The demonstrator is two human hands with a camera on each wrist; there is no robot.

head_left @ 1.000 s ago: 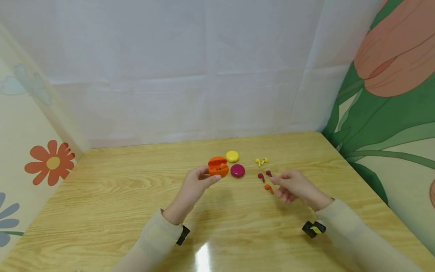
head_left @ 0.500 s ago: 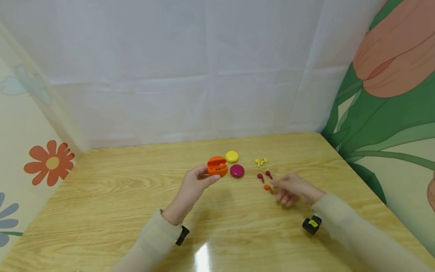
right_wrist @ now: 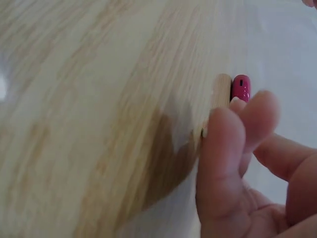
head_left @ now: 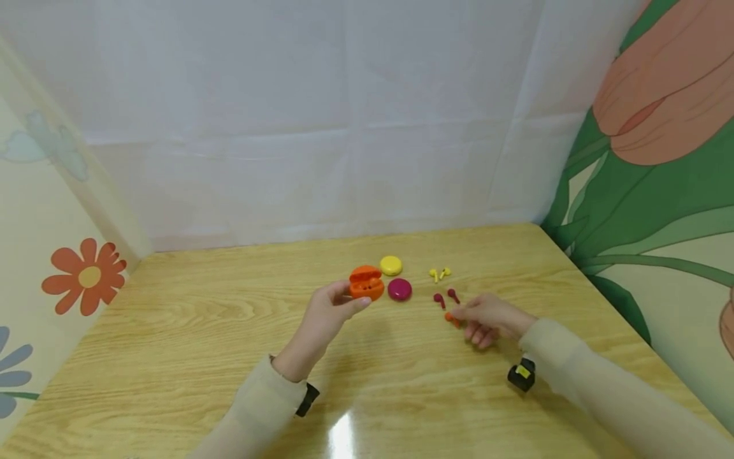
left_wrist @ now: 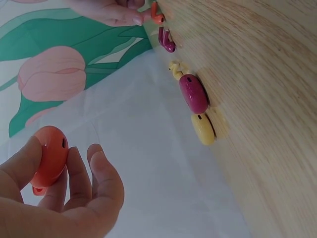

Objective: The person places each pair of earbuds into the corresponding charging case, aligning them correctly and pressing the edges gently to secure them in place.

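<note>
My left hand (head_left: 327, 322) holds an orange earbud case (head_left: 367, 292) above the table, its lid raised. In the left wrist view, thumb and fingers grip the orange case (left_wrist: 50, 156) by its sides. My right hand (head_left: 493, 317) pinches at the stem of an orange earbud (head_left: 448, 317), low at the tabletop; the fingertips cover part of the stem. Just behind lie two magenta earbuds (head_left: 439, 298). In the right wrist view the curled fingers (right_wrist: 220, 158) hide the orange earbud.
A closed magenta case (head_left: 399, 289) and a closed yellow case (head_left: 391, 265) sit on the wooden table (head_left: 201, 344), right of the orange case. Two yellow earbuds (head_left: 440, 274) lie farther back. White cloth (head_left: 258, 159) hangs behind the table; painted walls flank it.
My right hand has moved slightly left and down, from beside the magenta earbuds onto the orange earbud. The left hand and its orange case have stayed nearly still.
</note>
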